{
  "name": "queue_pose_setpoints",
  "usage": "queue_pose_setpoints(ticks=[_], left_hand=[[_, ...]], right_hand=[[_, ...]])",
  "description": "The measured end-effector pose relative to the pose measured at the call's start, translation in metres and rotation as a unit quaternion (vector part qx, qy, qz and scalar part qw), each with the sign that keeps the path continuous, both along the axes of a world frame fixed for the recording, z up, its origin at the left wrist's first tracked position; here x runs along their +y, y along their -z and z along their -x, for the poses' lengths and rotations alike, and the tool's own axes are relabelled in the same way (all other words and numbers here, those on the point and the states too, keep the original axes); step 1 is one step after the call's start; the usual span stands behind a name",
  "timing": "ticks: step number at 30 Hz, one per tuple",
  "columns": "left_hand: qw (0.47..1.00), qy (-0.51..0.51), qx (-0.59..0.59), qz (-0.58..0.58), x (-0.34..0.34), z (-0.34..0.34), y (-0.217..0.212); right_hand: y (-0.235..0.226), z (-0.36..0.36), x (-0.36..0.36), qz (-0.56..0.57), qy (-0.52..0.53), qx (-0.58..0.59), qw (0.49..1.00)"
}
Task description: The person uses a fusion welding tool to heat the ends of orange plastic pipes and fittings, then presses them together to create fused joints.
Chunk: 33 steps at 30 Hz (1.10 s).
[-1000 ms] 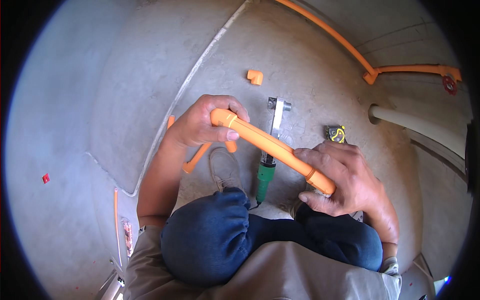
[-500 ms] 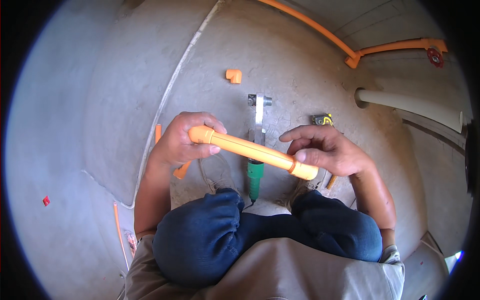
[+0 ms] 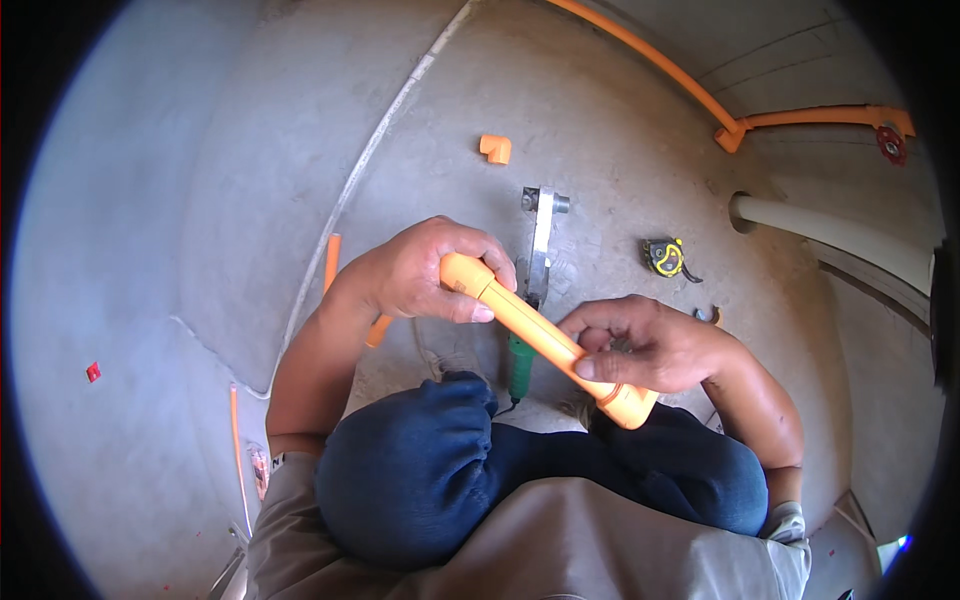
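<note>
Over the floor [image 3: 610, 190], nr the knees [image 3: 395, 465], the orange pipe [image 3: 540, 333] slants down to R: L hand [image 3: 425, 270] fingers wrapped round its upper end fitting [image 3: 464, 274], R hand [image 3: 655, 345] fingers pinching it nr the lower one, prob. to steady both ends. Green-handled tool [image 3: 521, 368] lies below, maybe for easy reach; loose elbow [image 3: 496, 149] & tape measure [image 3: 663, 256] sit well apart, w/ room round each; wall pipe [image 3: 820, 116] edges far R

We are holding one orange pipe [image 3: 536, 331] in our left grip [image 3: 432, 270], our right grip [image 3: 652, 346] touching its lower length; on the floor [image 3: 625, 165] are lying: green-handled tool [image 3: 539, 265], one; tape measure [image 3: 662, 257], one; orange elbow [image 3: 495, 149], one.
</note>
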<state>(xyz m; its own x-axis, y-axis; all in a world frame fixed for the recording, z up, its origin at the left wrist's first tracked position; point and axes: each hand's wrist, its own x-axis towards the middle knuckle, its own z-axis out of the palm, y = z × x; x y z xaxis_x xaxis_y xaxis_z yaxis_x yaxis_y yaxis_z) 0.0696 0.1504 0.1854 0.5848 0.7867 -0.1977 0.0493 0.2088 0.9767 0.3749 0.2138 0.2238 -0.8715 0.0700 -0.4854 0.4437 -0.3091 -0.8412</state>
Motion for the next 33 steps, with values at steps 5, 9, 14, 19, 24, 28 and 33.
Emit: queue_pose_setpoints(ticks=[5,9,14,19,24,28,33], left_hand=[[0.996,0.082,0.0,0.039,0.017,-0.001,-0.004],[0.997,0.056,-0.009,0.049,0.022,-0.006,-0.002],[0.996,0.081,-0.025,0.024,0.021,-0.015,-0.003],[0.986,0.024,-0.055,-0.157,0.02,-0.028,-0.003],[0.972,-0.154,-0.071,-0.164,0.01,-0.046,0.003],[0.964,-0.152,-0.051,-0.213,0.015,-0.051,-0.006],[0.957,-0.159,-0.013,-0.242,0.026,-0.056,-0.012]], right_hand=[[0.003,0.023,-0.005,0.14,0.072,-0.038,0.987],[0.001,0.033,-0.006,0.148,0.082,-0.065,0.983],[0.003,0.036,-0.016,0.222,0.141,-0.041,0.964],[-0.003,0.039,-0.022,0.235,0.189,-0.038,0.953],[-0.006,0.043,-0.022,0.239,0.206,-0.008,0.949],[-0.008,0.044,-0.028,0.243,0.23,-0.004,0.942],[-0.006,0.044,-0.031,0.226,0.299,0.048,0.926]])
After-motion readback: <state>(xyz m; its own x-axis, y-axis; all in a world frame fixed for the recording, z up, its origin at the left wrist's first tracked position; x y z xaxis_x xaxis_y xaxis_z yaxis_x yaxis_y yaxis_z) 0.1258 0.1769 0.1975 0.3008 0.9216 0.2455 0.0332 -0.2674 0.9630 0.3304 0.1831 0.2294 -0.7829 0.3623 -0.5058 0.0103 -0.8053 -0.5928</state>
